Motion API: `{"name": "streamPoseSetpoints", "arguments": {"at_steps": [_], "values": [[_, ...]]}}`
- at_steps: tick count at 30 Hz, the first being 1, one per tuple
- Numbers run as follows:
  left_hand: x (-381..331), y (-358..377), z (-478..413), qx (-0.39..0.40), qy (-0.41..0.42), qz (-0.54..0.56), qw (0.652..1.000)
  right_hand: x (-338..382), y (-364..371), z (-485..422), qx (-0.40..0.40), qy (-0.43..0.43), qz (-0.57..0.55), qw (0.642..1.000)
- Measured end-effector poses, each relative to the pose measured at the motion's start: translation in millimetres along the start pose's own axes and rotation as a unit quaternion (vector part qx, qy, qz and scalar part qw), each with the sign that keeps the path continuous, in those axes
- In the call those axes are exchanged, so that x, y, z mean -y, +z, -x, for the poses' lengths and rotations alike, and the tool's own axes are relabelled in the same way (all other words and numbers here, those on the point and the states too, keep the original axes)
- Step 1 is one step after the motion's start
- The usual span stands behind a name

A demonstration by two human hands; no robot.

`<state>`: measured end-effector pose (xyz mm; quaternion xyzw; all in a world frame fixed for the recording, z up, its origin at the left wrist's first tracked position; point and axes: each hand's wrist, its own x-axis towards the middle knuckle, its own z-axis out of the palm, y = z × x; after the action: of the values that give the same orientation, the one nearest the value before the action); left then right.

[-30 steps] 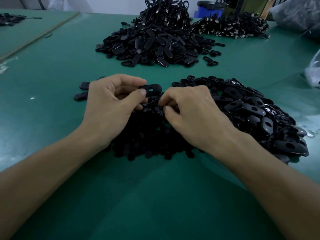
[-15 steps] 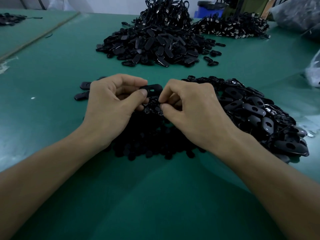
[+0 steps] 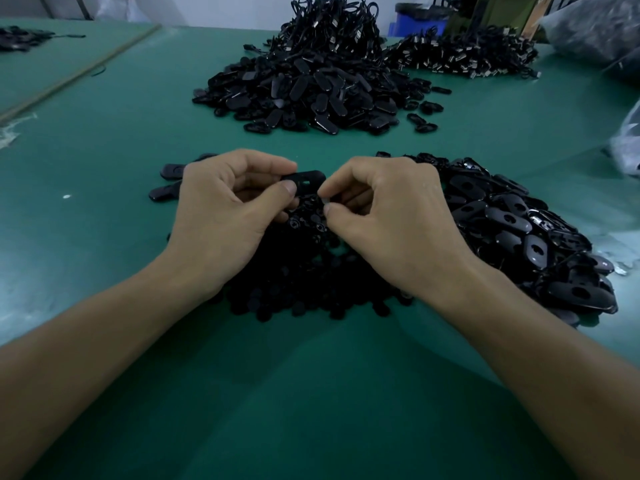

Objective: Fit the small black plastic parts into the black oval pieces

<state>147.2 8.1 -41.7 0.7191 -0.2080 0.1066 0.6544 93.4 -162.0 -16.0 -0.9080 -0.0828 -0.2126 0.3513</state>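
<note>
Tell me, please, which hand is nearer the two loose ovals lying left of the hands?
Left. The left hand lies right beside the loose ovals; the right hand is farther right, past the held oval.

We have one wide-angle view, worn on the head, facing forward and down over the flat green table top (image 3: 104, 258). It sits close above the left hand (image 3: 225, 216) and right hand (image 3: 398, 223) at centre frame, and reaches the table's far edge.

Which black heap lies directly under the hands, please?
The nearest heap of small parts, beneath the left hand and right hand; the others lie right or behind.
</note>
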Motion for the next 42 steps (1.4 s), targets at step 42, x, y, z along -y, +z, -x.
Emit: {"name": "streamPoseSetpoints", "arguments": {"at_steps": [42], "values": [[-6, 5, 8, 0.038, 0.108, -0.093, 0.989, 6, 2, 0, -0.040, -0.012, -0.054, 0.998]]}}
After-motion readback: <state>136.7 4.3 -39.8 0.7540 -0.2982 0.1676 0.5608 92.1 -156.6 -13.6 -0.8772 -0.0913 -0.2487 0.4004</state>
